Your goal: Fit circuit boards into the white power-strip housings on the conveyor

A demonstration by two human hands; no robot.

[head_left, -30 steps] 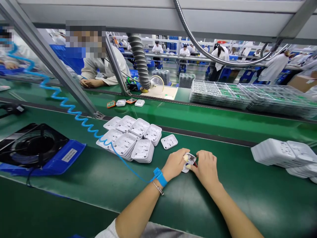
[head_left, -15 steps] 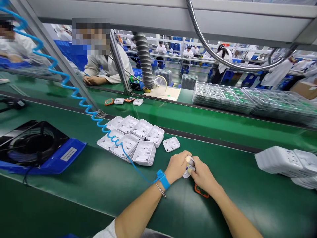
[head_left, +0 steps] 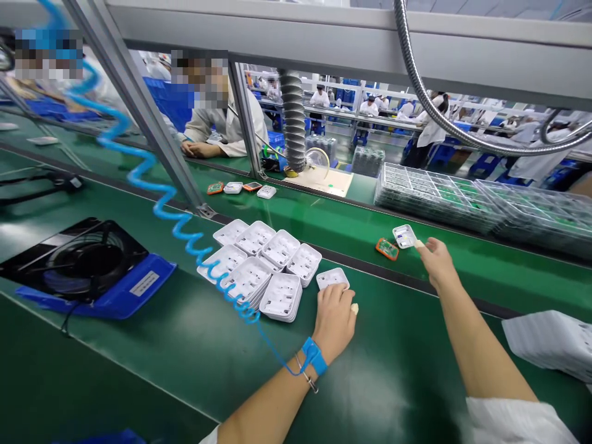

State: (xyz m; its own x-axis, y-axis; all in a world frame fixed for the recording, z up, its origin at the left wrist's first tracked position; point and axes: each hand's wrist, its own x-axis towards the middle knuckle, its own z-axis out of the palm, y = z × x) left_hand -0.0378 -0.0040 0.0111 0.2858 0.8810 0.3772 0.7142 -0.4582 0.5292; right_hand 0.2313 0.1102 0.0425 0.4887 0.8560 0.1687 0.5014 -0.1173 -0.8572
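Observation:
My right hand (head_left: 436, 264) reaches out over the green conveyor belt. Its fingers pinch the near corner of a small white plastic casing (head_left: 404, 237), which has something blue and yellow inside. Just left of that casing lies an orange-framed circuit board (head_left: 387, 248). My left hand (head_left: 333, 317), with a blue wrist strap (head_left: 314, 356), rests its fingertips over the near edge of a single empty white casing (head_left: 331, 277); its thumb stands apart. Pale covers sit on fingertips of both hands. Beside the left hand are stacks of white casings (head_left: 280, 295).
A coiled blue cord (head_left: 160, 200) runs to my wrist strap. At left a black fan (head_left: 92, 259) lies on a blue bin (head_left: 155, 275). More white casings (head_left: 552, 342) are stacked at right. Clear trays (head_left: 435, 191) stand beyond the belt, where a co-worker (head_left: 226, 132) sits.
My hands have parted. The right has moved forward to the belt with the white casing; the orange-framed board now lies there too. The left has gone to the single casing. The view has shifted.

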